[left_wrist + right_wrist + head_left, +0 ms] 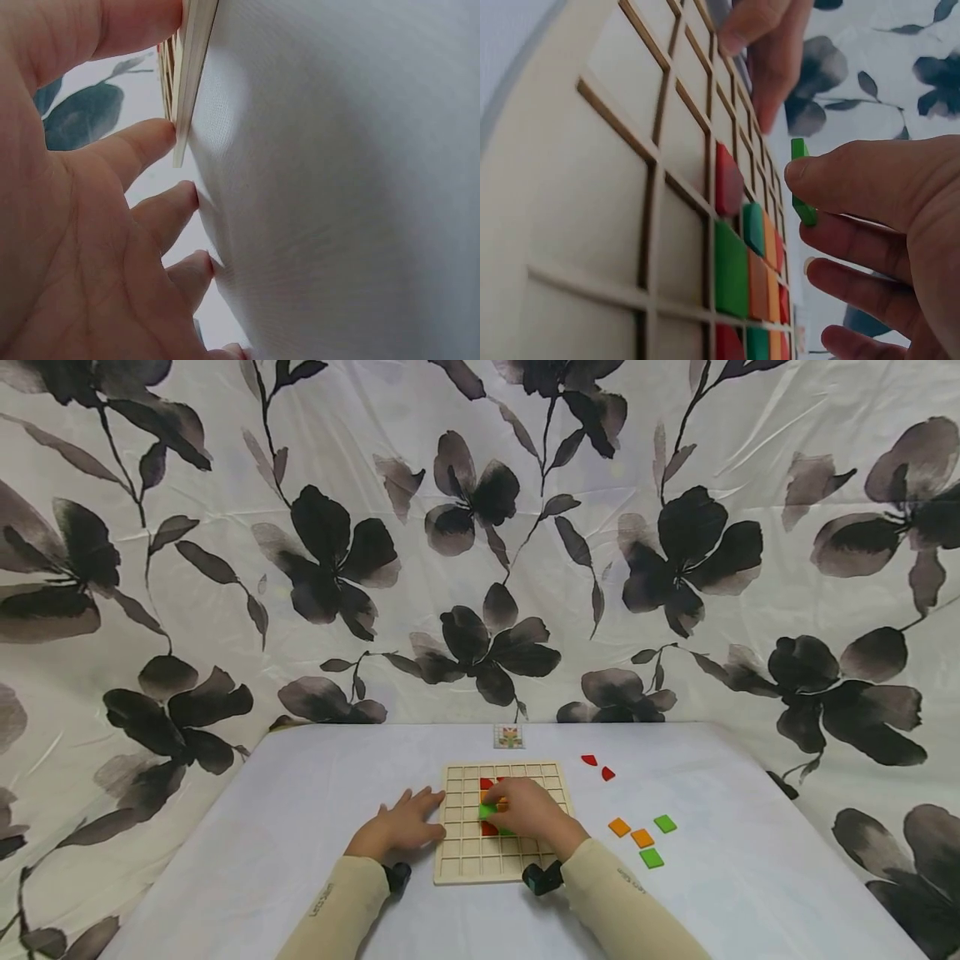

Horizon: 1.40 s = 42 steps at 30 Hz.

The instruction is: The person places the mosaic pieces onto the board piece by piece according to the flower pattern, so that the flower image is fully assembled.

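A square wooden grid board (459,860) lies on the white table. My left hand (401,827) touches its left edge with thumb and forefinger, fingers spread. Over the middle of the board, my right hand (534,814) pinches a green square tile (805,211) between thumb and forefinger. In the right wrist view that tile is held up off the grid. Several pieces sit in the cells below: a red piece (728,184) with a slanted edge, a green tile (731,270) and an orange tile (757,285) among them. From the head, my right hand hides part of these.
Right of the board lie two red pieces (589,760), two orange tiles (619,827) and two green tiles (652,858). A small card with a coloured pattern (509,737) stands behind the board near the table's far edge. A floral cloth (480,568) hangs behind.
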Each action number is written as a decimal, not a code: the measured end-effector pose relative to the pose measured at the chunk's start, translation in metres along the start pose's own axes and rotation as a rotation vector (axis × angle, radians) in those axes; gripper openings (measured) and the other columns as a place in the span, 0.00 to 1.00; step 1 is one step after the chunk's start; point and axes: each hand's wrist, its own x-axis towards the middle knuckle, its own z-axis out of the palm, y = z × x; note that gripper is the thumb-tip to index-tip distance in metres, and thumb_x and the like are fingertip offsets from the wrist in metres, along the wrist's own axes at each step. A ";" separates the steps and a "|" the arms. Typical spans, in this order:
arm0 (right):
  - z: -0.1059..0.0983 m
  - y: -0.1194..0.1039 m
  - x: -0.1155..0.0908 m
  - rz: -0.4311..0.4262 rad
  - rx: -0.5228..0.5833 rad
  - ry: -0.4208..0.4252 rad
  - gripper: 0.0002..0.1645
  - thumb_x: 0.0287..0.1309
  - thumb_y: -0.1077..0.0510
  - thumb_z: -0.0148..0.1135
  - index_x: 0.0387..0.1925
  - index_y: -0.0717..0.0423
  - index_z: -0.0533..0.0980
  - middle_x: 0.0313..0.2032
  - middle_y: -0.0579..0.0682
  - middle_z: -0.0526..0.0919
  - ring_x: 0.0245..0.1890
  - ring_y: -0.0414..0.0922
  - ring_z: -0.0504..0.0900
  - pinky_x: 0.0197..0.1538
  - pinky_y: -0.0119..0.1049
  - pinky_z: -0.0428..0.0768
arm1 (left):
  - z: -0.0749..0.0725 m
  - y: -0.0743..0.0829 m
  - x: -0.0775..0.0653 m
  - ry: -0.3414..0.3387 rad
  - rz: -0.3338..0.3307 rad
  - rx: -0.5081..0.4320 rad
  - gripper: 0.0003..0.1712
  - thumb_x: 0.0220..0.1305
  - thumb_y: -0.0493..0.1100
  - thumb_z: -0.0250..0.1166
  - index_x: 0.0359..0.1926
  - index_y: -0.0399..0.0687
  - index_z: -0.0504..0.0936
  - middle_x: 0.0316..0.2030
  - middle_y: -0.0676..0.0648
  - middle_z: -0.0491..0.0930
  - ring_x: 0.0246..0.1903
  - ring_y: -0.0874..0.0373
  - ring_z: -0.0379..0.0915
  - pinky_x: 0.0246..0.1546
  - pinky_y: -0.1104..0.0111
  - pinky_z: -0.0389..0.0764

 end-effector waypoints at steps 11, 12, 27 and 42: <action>0.013 -0.010 0.001 -0.037 -0.043 -0.009 0.13 0.53 0.51 0.70 0.42 0.46 0.85 0.38 0.38 0.86 0.36 0.37 0.79 0.44 0.31 0.79 | -0.002 0.002 0.001 -0.010 0.020 0.003 0.40 0.58 0.54 0.62 0.71 0.53 0.64 0.74 0.42 0.56 0.74 0.34 0.41 0.64 0.28 0.39; 0.014 -0.011 0.000 -0.041 -0.057 -0.012 0.13 0.54 0.50 0.70 0.41 0.46 0.85 0.38 0.37 0.86 0.36 0.36 0.79 0.43 0.31 0.78 | -0.002 0.002 0.000 -0.010 0.021 0.004 0.40 0.58 0.54 0.61 0.71 0.53 0.64 0.74 0.42 0.56 0.74 0.34 0.41 0.64 0.28 0.39; 0.021 -0.013 0.003 -0.070 -0.148 -0.045 0.10 0.55 0.52 0.69 0.40 0.47 0.86 0.36 0.39 0.85 0.34 0.34 0.75 0.42 0.29 0.75 | -0.002 0.006 -0.003 -0.009 0.024 0.009 0.40 0.58 0.54 0.61 0.71 0.52 0.64 0.74 0.41 0.56 0.74 0.33 0.41 0.64 0.28 0.39; 0.013 -0.003 -0.007 -0.153 -0.148 -0.046 0.10 0.60 0.54 0.65 0.43 0.47 0.85 0.42 0.40 0.86 0.44 0.37 0.81 0.51 0.33 0.79 | 0.003 0.000 -0.001 0.005 0.020 0.024 0.40 0.58 0.55 0.61 0.71 0.52 0.64 0.74 0.41 0.56 0.74 0.33 0.42 0.64 0.28 0.40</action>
